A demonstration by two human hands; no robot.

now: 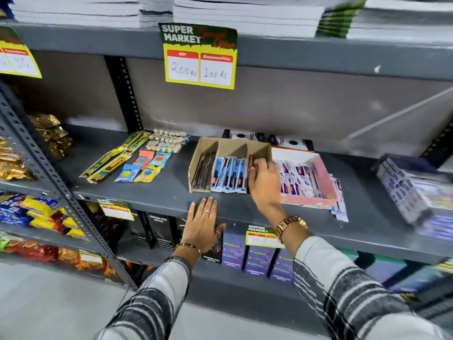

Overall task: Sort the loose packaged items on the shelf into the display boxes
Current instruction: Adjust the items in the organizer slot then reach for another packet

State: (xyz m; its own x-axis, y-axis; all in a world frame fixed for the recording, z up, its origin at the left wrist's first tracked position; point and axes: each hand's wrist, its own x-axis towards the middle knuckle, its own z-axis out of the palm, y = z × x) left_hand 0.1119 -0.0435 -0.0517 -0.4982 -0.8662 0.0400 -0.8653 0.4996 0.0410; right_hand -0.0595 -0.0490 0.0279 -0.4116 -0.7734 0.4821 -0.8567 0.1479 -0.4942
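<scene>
Our right hand pinches red packets into the cardboard box; we should seat them upright under our fingertips. Left hand rests flat, empty.

Left hand flat; right hand fingers curled.

We see bare grey shelf at frame centre, between the loose packets on the left and the cardboard display box. The pink box touches its right side, leaving no gap. The hanging price tag overhangs the opening above.
</scene>
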